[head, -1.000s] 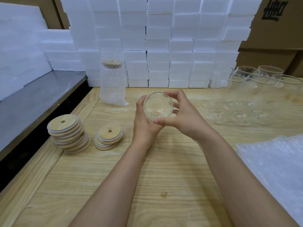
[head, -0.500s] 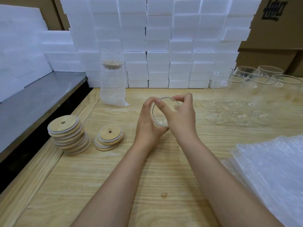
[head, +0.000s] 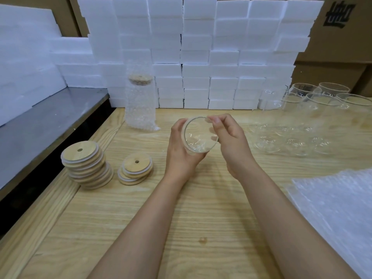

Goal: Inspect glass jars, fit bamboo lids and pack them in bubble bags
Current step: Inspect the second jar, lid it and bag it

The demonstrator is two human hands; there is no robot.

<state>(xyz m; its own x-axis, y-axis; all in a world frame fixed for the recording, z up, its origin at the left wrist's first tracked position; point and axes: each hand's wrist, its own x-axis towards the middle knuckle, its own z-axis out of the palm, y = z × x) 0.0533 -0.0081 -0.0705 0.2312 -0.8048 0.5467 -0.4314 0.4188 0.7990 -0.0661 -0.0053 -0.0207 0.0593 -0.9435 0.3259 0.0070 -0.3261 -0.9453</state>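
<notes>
A clear glass jar [head: 198, 135] lies tipped on its side above the wooden table, its open mouth turned toward me. My left hand [head: 181, 150] grips it from below and the left. My right hand [head: 229, 141] pinches the jar's rim at the top right with thumb and fingertips. Two stacks of round bamboo lids sit at the left: a tall stack [head: 86, 164] and a short stack [head: 135, 168]. Flat bubble bags [head: 334, 210] lie in a pile at the right edge.
A lidded jar wrapped in a bubble bag [head: 140, 101] stands at the back left. Several empty glass jars [head: 314, 117] stand at the back right. White foam blocks [head: 201, 53] wall off the rear. A grey metal shelf [head: 40, 125] runs along the left.
The jar was turned in both hands: its mouth now faces me more and tilts left. My right hand slid from the jar's front to its upper right rim.
</notes>
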